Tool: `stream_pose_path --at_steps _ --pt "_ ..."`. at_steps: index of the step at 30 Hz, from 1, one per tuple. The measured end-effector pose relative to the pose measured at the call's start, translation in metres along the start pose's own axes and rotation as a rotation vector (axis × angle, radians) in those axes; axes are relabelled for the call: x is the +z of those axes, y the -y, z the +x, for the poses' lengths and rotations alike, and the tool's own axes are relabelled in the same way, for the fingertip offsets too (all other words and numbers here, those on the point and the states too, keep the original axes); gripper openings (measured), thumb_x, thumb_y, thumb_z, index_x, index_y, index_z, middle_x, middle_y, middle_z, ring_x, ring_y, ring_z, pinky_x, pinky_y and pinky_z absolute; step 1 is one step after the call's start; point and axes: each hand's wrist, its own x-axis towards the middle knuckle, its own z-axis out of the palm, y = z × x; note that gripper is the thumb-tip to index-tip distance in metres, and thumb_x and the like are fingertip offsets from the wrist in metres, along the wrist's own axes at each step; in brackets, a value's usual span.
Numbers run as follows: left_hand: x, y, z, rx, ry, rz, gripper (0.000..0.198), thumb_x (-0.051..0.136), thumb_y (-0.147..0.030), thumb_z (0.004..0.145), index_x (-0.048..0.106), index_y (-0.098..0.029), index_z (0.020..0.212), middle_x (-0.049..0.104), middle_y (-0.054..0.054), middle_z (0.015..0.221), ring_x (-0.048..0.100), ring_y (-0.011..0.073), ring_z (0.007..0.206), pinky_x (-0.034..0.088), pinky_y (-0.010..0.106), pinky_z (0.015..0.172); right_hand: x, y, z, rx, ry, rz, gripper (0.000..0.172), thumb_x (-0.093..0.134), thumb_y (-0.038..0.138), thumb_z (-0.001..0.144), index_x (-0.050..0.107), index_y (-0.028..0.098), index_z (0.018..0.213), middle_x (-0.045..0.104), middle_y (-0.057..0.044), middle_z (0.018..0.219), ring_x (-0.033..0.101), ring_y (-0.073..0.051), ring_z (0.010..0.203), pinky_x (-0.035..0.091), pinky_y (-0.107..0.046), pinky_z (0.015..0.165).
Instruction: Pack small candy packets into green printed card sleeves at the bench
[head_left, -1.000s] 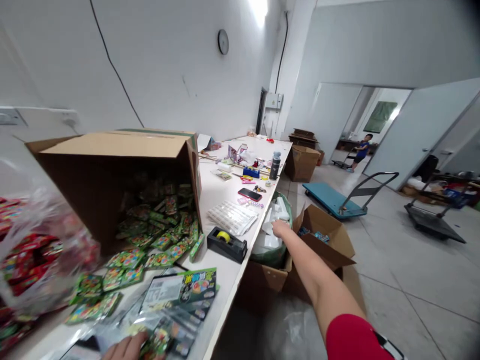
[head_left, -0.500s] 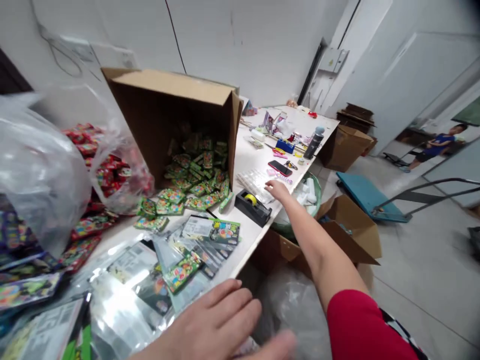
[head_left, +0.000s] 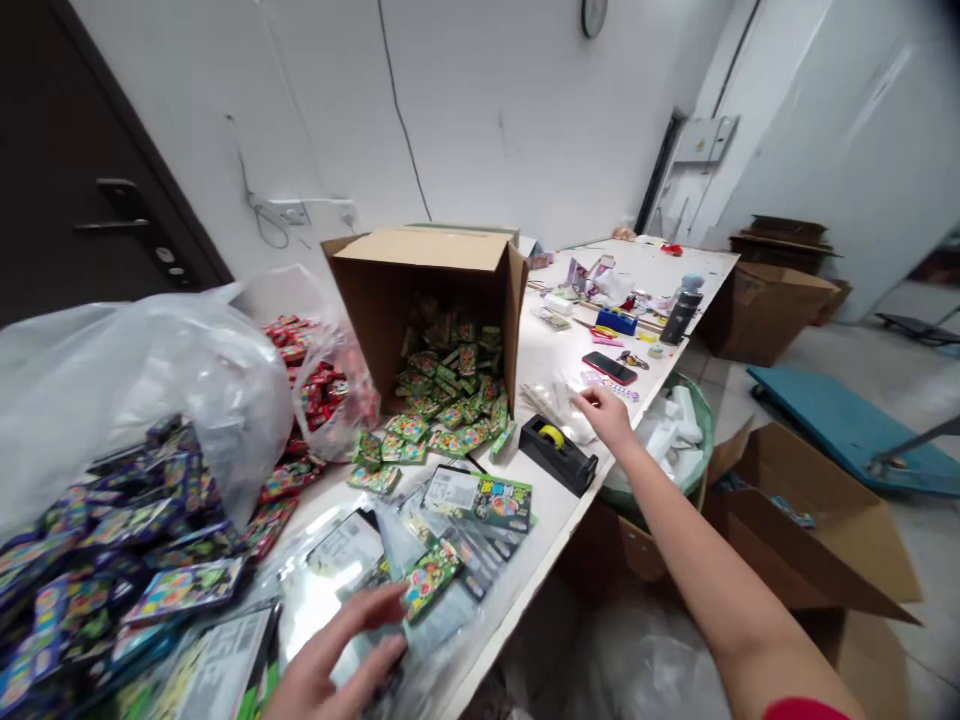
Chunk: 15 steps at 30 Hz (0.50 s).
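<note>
My right hand (head_left: pixel 606 418) reaches far along the table, its fingertips closed on the edge of some thin clear plastic (head_left: pixel 556 408) beside a black tape dispenser (head_left: pixel 559 458) with yellow tape. My left hand (head_left: pixel 341 655) is low in front, thumb and fingers apart with nothing held. Close to its fingertips lies a small green packet (head_left: pixel 431 580) on clear plastic sleeves (head_left: pixel 450 610). A flat printed card (head_left: pixel 480 495) rests just behind. More green packets (head_left: pixel 450 380) spill from a cardboard box (head_left: pixel 427 250) lying on its side.
Purple packets (head_left: pixel 127 540) and red packets (head_left: pixel 324 395) spill from plastic bags (head_left: pixel 150 370) on the left. Farther along the table are a phone (head_left: pixel 610 367), a blue tape dispenser (head_left: pixel 616 320) and a bottle (head_left: pixel 682 310). Open boxes (head_left: pixel 810 520) and a blue trolley (head_left: pixel 855 430) stand right.
The view has swung left and down. My right hand has closed on the clear plastic and partly lifted it. My left hand has shifted left, nearer the sleeves and the small green packet.
</note>
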Motion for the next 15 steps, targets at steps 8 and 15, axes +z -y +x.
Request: stream_pose_path --at_steps 8,15 --pt "0.002 -0.033 0.032 -0.125 -0.192 -0.985 0.072 0.078 -0.056 0.065 0.057 -0.021 0.124 0.064 0.012 0.122 0.060 0.0288 0.112 0.049 0.035 0.089 0.040 0.139 -0.196 -0.700 0.300 0.363 0.008 0.054 0.017 0.088 0.059 0.020 0.082 0.065 -0.006 0.088 0.060 -0.021 0.087 0.047 -0.036 0.080" --pt "-0.017 -0.016 -0.033 -0.254 -0.416 -1.071 0.042 0.084 -0.024 0.063 0.063 -0.014 0.099 0.070 0.003 0.084 0.064 0.0128 0.070 0.050 0.022 0.067 0.069 0.163 -0.223 -0.703 0.551 0.662 0.031 0.068 0.034 0.082 0.060 0.027 0.111 0.063 -0.009 0.116 0.056 -0.026 0.112 0.044 -0.043 0.096"
